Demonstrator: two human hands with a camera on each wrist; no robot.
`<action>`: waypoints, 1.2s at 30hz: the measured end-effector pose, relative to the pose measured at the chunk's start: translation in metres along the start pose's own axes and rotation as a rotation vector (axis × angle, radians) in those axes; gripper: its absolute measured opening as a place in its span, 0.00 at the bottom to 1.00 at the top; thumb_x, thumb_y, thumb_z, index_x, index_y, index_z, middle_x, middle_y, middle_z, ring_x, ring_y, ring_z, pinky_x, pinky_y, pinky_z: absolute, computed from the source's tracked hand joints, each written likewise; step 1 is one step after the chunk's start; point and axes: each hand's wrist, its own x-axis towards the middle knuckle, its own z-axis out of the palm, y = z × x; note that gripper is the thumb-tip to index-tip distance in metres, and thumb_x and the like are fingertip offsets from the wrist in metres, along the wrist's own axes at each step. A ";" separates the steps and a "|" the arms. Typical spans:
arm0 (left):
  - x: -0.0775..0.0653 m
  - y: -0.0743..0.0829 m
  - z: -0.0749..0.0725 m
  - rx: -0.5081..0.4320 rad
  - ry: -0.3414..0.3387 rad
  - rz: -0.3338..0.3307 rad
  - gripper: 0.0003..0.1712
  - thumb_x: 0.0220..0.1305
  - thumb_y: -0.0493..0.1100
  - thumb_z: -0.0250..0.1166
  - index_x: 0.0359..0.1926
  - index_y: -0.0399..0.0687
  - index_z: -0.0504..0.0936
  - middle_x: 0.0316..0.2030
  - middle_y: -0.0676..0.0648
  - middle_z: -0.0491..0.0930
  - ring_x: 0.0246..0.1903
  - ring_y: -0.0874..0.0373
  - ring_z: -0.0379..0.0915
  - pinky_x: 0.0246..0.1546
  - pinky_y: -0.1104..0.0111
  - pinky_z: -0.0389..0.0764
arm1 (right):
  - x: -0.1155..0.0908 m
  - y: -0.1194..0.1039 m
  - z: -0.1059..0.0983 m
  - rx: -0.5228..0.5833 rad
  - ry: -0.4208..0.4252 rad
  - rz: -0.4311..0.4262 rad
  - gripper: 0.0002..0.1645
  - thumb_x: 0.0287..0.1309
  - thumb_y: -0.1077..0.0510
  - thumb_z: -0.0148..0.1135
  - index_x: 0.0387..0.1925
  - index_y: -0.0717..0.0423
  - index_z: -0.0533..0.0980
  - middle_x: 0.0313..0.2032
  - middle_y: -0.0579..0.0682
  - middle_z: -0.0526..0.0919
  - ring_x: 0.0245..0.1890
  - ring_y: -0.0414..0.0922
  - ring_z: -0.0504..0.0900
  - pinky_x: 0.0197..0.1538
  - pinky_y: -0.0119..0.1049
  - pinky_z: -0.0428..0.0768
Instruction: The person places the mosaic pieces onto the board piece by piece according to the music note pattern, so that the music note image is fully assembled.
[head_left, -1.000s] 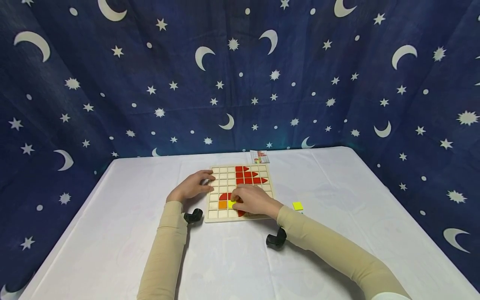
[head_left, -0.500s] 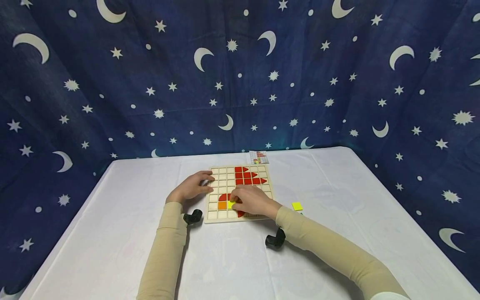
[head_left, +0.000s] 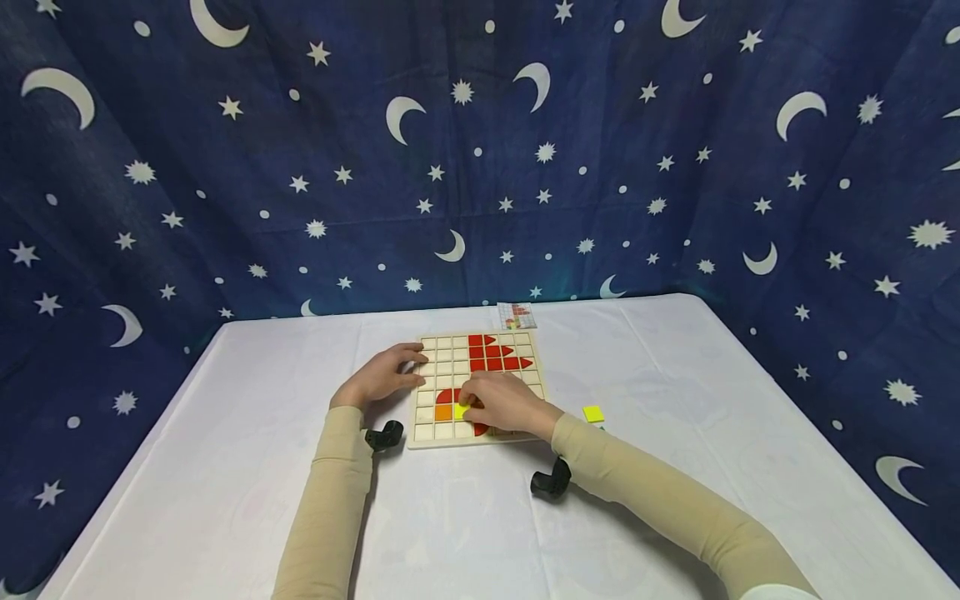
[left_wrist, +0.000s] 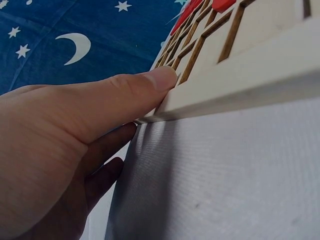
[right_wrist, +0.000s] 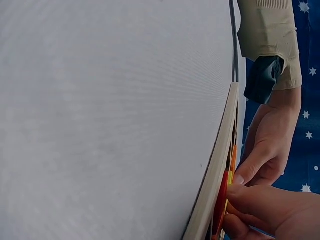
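Observation:
A pale wooden grid board (head_left: 442, 354) lies on the table with coloured tiles in its squares. My left hand (head_left: 378, 375) rests at its left edge, thumb (left_wrist: 162, 78) on the rim and fingers loosely spread alongside. Over the lower middle squares, my right hand (head_left: 506, 400) pinches a yellow square tile (head_left: 461, 412) with curled fingers, partly hiding it. Left of that tile sits an orange square (head_left: 443, 412), and a red rounded piece (head_left: 445, 396) lies just above. Rows of red squares ending in triangles (head_left: 493, 364) fill upper squares. My right hand covers part of the board.
Right of the board lies a loose yellow tile (head_left: 593, 414), a bit of green showing near it. A small pattern card (head_left: 517, 316) lies behind the board. Black wrist cameras (head_left: 551, 479) hang under the sleeves. A dark star-and-moon curtain (head_left: 480, 167) surrounds the white table.
Both hands and the tiles stay where they were on the board. The head view shifts very slightly.

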 end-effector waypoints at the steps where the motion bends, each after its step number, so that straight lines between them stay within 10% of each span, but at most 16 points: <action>1: 0.000 0.000 0.000 0.001 0.002 0.000 0.27 0.63 0.45 0.68 0.60 0.37 0.77 0.69 0.37 0.63 0.70 0.40 0.54 0.70 0.49 0.56 | 0.000 0.000 0.000 -0.001 0.003 -0.001 0.10 0.59 0.54 0.67 0.42 0.50 0.84 0.38 0.43 0.81 0.36 0.38 0.77 0.41 0.33 0.78; 22: 0.001 0.000 0.001 0.005 -0.003 -0.019 0.27 0.63 0.45 0.68 0.61 0.38 0.77 0.70 0.39 0.63 0.71 0.41 0.53 0.71 0.50 0.54 | -0.053 0.037 -0.020 0.082 0.059 0.072 0.08 0.59 0.56 0.66 0.40 0.51 0.84 0.36 0.40 0.81 0.36 0.38 0.76 0.44 0.38 0.77; 36: -0.001 0.002 0.001 -0.001 0.005 -0.010 0.27 0.62 0.44 0.68 0.60 0.38 0.77 0.69 0.38 0.63 0.71 0.41 0.53 0.71 0.50 0.55 | -0.123 0.080 -0.050 0.114 -0.100 0.229 0.08 0.54 0.58 0.71 0.37 0.52 0.82 0.32 0.41 0.77 0.31 0.39 0.71 0.35 0.34 0.73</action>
